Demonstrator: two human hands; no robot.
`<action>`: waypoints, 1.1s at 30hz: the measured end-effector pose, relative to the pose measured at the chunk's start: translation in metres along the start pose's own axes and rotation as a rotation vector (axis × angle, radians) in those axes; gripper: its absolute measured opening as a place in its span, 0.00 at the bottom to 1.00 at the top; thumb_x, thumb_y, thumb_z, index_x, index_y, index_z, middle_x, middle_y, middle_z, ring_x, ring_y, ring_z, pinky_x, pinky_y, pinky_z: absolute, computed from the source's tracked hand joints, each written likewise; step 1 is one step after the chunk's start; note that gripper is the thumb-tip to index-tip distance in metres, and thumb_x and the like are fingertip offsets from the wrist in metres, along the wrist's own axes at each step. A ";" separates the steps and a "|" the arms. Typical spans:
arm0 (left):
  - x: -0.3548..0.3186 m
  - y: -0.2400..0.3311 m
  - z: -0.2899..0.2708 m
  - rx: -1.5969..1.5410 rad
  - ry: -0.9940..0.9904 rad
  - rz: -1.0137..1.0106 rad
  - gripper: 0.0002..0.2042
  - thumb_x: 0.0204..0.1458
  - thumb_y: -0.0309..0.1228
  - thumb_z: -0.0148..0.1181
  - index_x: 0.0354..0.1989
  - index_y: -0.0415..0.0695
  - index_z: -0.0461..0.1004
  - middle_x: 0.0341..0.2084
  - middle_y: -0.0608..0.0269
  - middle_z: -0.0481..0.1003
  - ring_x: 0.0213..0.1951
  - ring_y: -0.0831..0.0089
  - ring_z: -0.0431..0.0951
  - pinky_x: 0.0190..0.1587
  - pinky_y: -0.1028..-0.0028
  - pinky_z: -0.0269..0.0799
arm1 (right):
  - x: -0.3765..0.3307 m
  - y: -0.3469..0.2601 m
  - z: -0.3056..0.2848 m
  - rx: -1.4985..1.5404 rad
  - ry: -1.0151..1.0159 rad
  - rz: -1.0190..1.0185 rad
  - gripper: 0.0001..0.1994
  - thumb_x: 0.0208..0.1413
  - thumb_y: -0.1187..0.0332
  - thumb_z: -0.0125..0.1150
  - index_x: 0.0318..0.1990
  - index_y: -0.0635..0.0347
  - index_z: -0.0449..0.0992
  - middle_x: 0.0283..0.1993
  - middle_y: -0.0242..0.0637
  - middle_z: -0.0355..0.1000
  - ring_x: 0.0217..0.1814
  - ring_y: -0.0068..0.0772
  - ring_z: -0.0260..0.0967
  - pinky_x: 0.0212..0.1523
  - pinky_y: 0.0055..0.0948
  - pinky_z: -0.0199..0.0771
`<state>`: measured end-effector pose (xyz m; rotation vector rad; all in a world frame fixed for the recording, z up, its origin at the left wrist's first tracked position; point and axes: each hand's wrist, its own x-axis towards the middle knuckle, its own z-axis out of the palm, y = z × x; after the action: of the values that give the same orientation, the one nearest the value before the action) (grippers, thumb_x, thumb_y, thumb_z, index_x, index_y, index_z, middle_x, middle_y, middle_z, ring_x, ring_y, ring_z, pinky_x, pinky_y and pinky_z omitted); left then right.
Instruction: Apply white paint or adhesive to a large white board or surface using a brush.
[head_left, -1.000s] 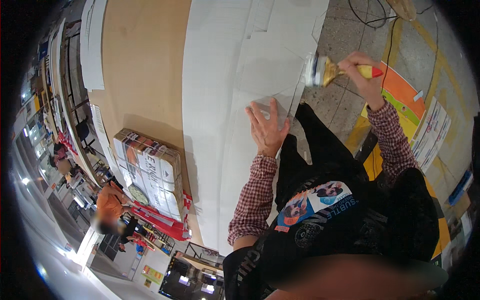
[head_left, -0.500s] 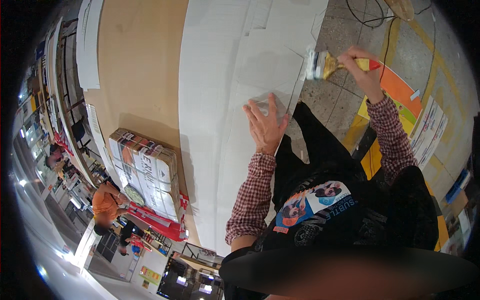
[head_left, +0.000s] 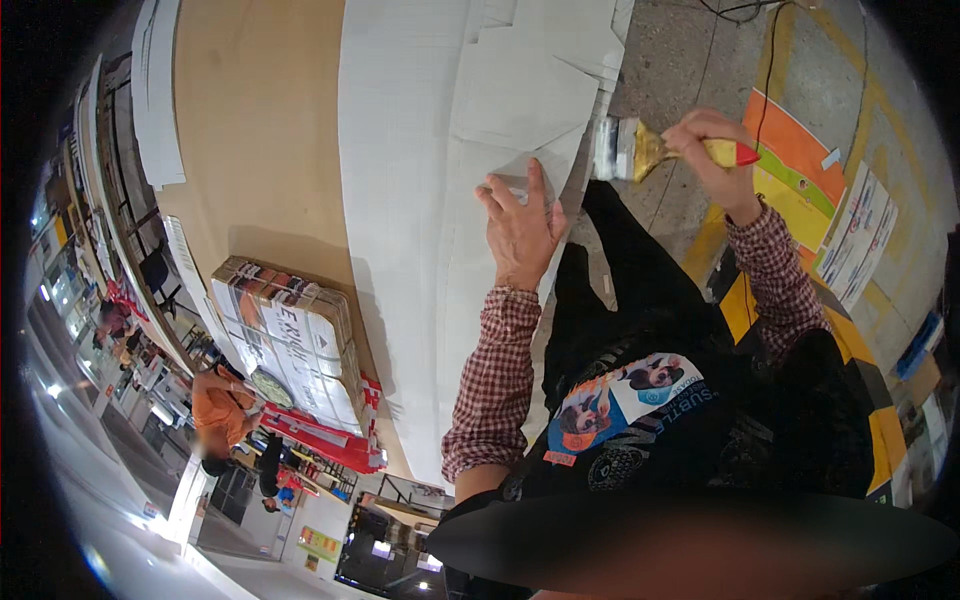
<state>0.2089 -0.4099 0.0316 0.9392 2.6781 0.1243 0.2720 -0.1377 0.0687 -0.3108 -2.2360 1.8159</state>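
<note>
The brush (head_left: 648, 152) is right of centre in the upper half of the frame, seen above the floor (head_left: 665, 65). The right hand (head_left: 708, 138) has it grasped, fingers closed around the yellow handle, whose red end pokes out to the right. Its long axis runs nearly level across the frame, with the whitened bristles leftward of the grip, facing the right edge of the white sheet (head_left: 405, 150). The bristles look just beside that edge; whether they touch it I cannot tell.

The left hand (head_left: 520, 228) grasps nothing: it lies on the sheet with fingers spread, below and left of the bristles, near the same edge. The right hand is the nearer to the brush.

Left of the sheet is a brown board (head_left: 265, 110), with a tied bundle (head_left: 298, 345) on it at lower left. On the right, beyond the right hand, lies an orange-and-yellow poster (head_left: 800, 150).
</note>
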 end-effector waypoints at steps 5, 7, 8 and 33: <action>0.002 0.001 -0.002 -0.015 -0.012 0.001 0.28 0.54 0.42 0.50 0.65 0.53 0.58 0.53 0.26 0.57 0.54 0.27 0.60 0.33 0.55 0.78 | 0.018 0.002 -0.012 -0.153 0.168 -0.137 0.01 0.51 0.77 0.61 0.30 0.64 0.77 0.27 0.35 0.73 0.29 0.22 0.69 0.27 0.22 0.66; 0.004 0.002 -0.001 -0.019 -0.001 0.007 0.28 0.54 0.42 0.50 0.64 0.53 0.58 0.53 0.26 0.57 0.54 0.27 0.61 0.34 0.55 0.78 | 0.006 0.005 0.001 -0.052 0.126 -0.119 0.01 0.50 0.77 0.61 0.30 0.64 0.77 0.28 0.35 0.73 0.29 0.22 0.69 0.27 0.22 0.67; 0.005 0.002 -0.001 -0.020 -0.007 0.005 0.27 0.54 0.42 0.50 0.64 0.53 0.58 0.53 0.26 0.57 0.54 0.27 0.61 0.33 0.55 0.78 | -0.003 0.005 0.008 0.051 0.082 -0.103 0.01 0.50 0.78 0.61 0.30 0.64 0.77 0.28 0.35 0.73 0.29 0.23 0.69 0.27 0.22 0.67; 0.007 -0.002 -0.001 -0.026 0.020 0.020 0.24 0.54 0.39 0.50 0.61 0.51 0.63 0.51 0.24 0.58 0.51 0.26 0.62 0.32 0.59 0.79 | -0.013 0.009 0.013 -0.097 0.115 -0.187 0.02 0.50 0.77 0.62 0.30 0.67 0.76 0.30 0.39 0.74 0.31 0.27 0.71 0.29 0.24 0.71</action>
<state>0.2022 -0.4074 0.0307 0.9620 2.6788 0.1735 0.2800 -0.1515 0.0563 -0.2098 -2.1975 1.5595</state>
